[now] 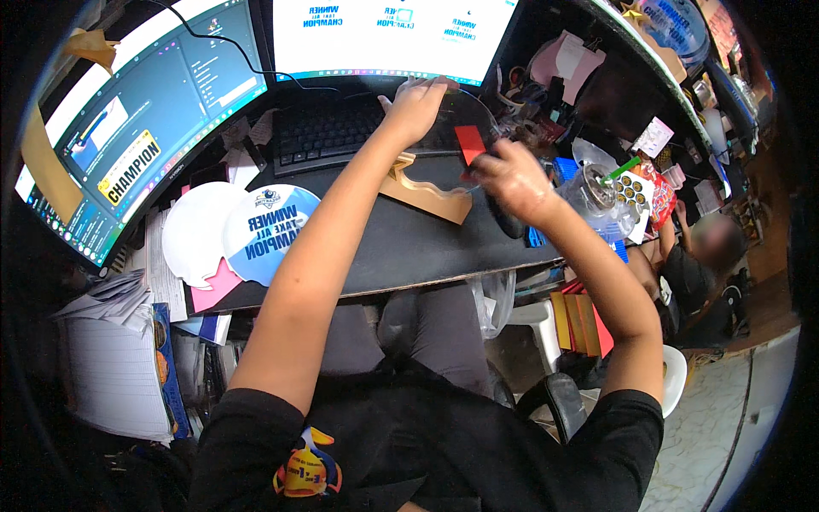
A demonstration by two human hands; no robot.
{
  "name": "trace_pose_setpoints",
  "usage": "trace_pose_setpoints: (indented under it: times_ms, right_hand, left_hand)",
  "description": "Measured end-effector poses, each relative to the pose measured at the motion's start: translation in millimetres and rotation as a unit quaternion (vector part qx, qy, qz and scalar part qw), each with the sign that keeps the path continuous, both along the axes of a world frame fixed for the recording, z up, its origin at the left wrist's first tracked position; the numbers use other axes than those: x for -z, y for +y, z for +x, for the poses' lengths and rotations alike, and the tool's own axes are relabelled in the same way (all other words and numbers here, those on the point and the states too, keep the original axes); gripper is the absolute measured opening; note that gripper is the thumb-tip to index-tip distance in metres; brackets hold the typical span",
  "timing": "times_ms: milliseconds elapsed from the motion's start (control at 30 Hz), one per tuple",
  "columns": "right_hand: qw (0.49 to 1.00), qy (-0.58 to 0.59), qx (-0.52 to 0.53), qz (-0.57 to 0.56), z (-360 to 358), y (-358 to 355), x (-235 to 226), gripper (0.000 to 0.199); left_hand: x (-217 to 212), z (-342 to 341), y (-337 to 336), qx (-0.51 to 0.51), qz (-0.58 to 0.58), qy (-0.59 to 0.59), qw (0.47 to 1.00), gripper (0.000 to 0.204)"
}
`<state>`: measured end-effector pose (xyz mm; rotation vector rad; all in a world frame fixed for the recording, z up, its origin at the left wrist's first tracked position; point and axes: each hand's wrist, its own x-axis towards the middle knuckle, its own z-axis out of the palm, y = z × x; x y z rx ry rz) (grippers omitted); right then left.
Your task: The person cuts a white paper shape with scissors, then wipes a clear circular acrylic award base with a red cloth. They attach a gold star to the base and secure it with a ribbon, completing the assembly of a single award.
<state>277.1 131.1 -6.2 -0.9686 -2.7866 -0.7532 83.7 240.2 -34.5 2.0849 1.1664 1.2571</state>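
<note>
My left hand reaches over the keyboard toward the foot of the middle monitor. Its fingers look closed by something clear and thin that I cannot make out. My right hand is curled at the right of the desk, fingers pinched around a small dark item, blurred and partly hidden. Just beyond those fingertips is a flat red piece; whether they touch it I cannot tell. Between my arms lies a tan, wavy-edged strip. A black mouse sits below my right hand, partly covered.
Two lit monitors stand behind the black keyboard. Round white-and-blue printed signs lie at the left desk edge. A clear cup with a green straw stands on the right. Farther right is another person. Paper stacks fill the lower left.
</note>
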Motion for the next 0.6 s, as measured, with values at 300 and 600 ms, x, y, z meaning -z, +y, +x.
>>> trace_pose_setpoints:
  times_ms: [300,600]
  right_hand:
    - [0.973,0.109,-0.176,0.099,5,10,30,0.041]
    - [0.976,-0.008,-0.176,0.129,-46,4,54,0.044]
  left_hand:
    - [-2,-6,-4,0.016,-0.047,-0.097,0.994,0.053]
    - [-27,-28,-33,0.156,-0.182,-0.167,0.956,0.061]
